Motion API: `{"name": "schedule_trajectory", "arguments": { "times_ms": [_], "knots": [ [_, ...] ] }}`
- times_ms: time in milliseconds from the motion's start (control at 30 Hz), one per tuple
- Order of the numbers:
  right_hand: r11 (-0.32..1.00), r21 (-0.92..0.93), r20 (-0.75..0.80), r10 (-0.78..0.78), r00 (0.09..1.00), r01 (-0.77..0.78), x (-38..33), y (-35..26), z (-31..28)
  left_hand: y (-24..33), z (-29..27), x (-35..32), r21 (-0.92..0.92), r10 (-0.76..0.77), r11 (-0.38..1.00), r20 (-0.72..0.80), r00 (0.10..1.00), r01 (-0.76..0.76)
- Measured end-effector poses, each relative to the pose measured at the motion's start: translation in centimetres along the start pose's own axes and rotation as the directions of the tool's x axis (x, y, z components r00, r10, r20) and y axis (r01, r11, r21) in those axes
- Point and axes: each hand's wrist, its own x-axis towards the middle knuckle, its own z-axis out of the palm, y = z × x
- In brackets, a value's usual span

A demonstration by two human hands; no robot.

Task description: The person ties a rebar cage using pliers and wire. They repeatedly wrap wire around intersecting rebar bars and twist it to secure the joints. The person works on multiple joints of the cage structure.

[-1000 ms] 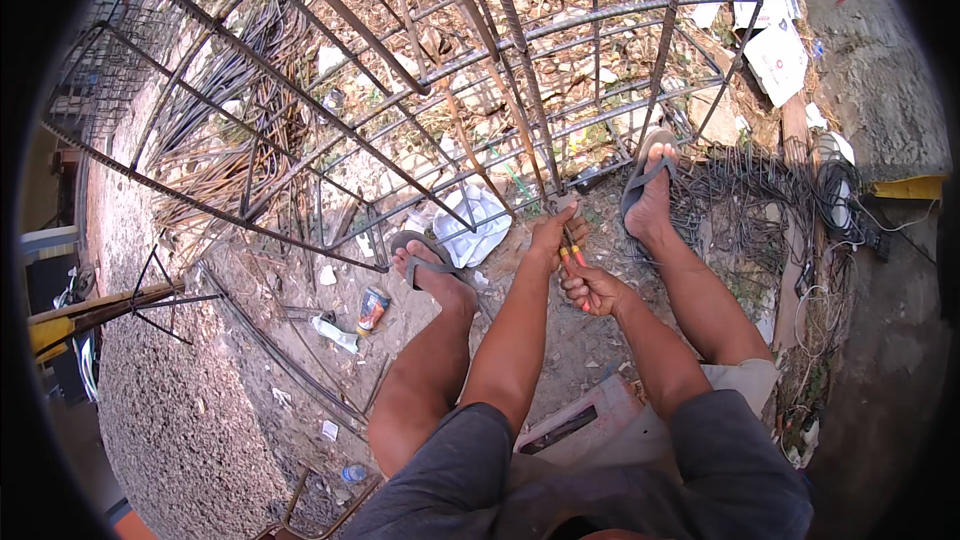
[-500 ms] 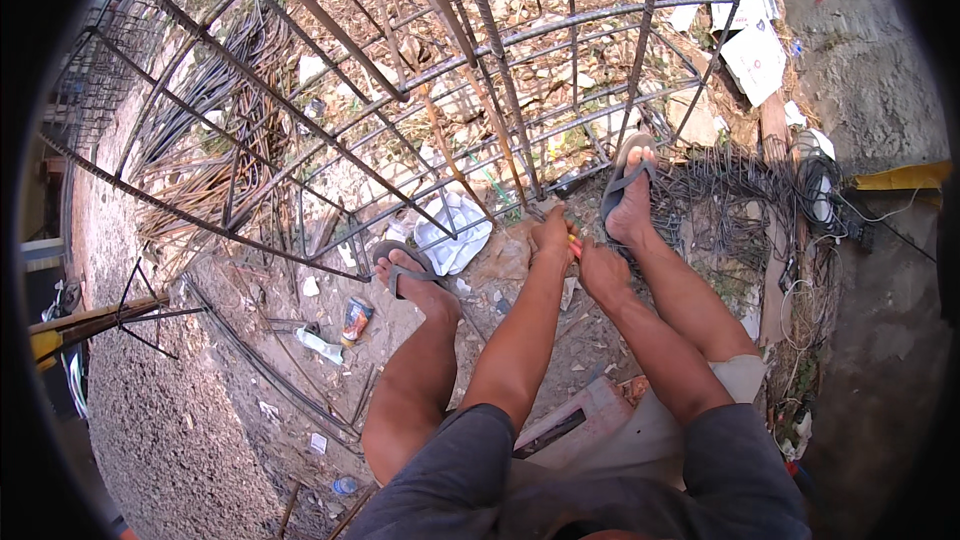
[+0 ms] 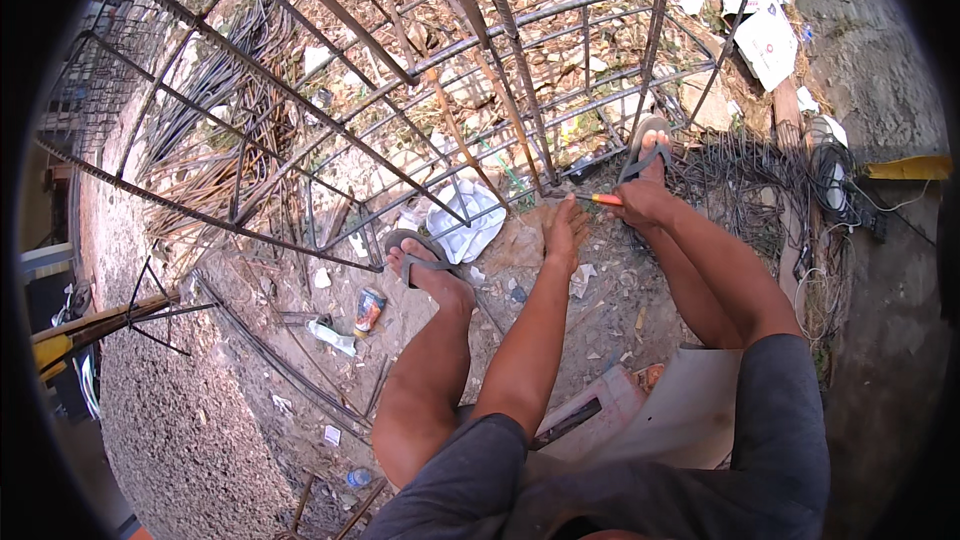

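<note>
My right hand [image 3: 640,202] is closed around a small tool with an orange handle [image 3: 604,199]; its dark metal tip projects leftward from the fingers toward the left hand [image 3: 565,230]. The left hand's fingers are extended and point forward, near the tool tip and the base of the rebar cage [image 3: 500,90]; I cannot tell whether they pinch anything. The tool is slender, with a smooth, bright handle, and sits between the two hands, just below the cage's nearest upright bars. The cage consists of ribbed, rust-brown steel bars crossed by thinner bent stirrups, forming an open lattice that rises ahead of the fingers. Right of the right hand lies a tangled bundle of thin dark tie wire [image 3: 760,180]. Just beyond the right hand, a foot in a grey sandal [image 3: 648,145] rests by the cage; left of the left hand, a second sandalled foot [image 3: 420,258] stands on sandy, littered ground [image 3: 200,420]. A crumpled white sheet [image 3: 465,220] lies just left of the left fingers.
</note>
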Motion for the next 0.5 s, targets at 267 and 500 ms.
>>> {"name": "schedule_trajectory", "arguments": {
  "times_ms": [267, 500],
  "knots": [
    [-0.423, 0.736, 0.434, -0.305, 0.848, -0.529, -4.1, -8.7, 6.7, 2.8, 0.2, -0.2, -0.333, -0.151, 0.925, 0.12, 0.981, 0.183],
    [0.695, 0.604, 0.223, 0.323, 0.92, -0.39, -6.3, -11.3, 2.9, 1.4, 1.0, 1.7, -0.237, -0.103, 0.969, -0.148, 0.984, 0.066]
  ]
}}
